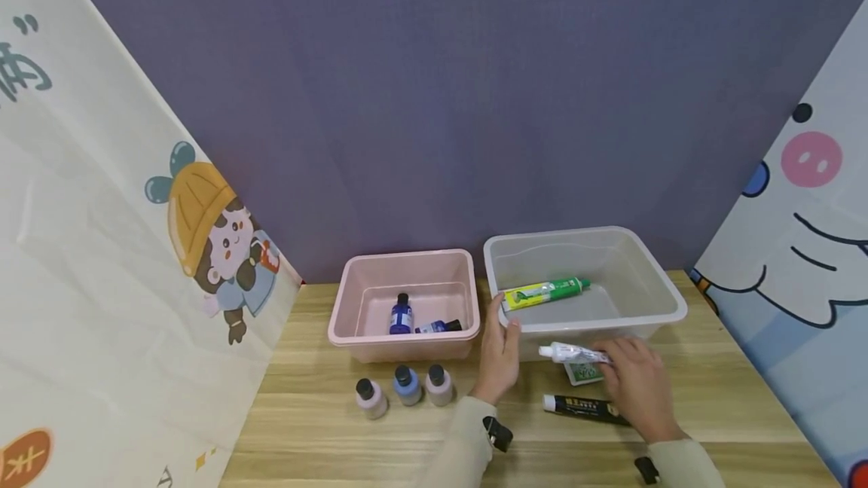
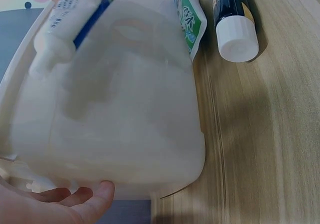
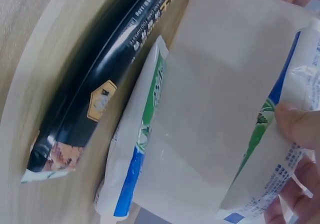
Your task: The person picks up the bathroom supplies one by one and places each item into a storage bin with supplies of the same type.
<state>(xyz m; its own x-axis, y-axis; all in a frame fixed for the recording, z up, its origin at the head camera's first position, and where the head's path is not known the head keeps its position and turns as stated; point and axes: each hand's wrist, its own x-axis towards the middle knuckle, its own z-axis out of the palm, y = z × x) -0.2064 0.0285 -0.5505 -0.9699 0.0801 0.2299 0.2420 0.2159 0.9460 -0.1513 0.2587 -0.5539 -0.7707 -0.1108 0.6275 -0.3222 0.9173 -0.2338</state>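
My right hand (image 1: 637, 386) pinches a white toothpaste tube (image 1: 575, 353) just in front of the white bin (image 1: 651, 320), its cap pointing left. Blue and green print shows on this tube (image 3: 272, 134) in the right wrist view. At the bin's front left corner, my left hand (image 1: 499, 360) grips the rim, with the thumb on the front side. Inside that bin lies a green and yellow toothpaste tube (image 1: 546, 293). On the table below my right hand are a black toothpaste tube (image 1: 585, 407), partly covered by the hand, and another white and green tube (image 3: 137, 134) beside the bin wall.
A pink bin (image 1: 407, 340) stands left of the white one, holding a dark blue bottle (image 1: 401, 318) and another blue bottle (image 1: 434, 327) lying down. Before it stand a pink bottle (image 1: 371, 399), a blue bottle (image 1: 408, 387) and a pale bottle (image 1: 439, 387). A purple-grey wall rises behind.
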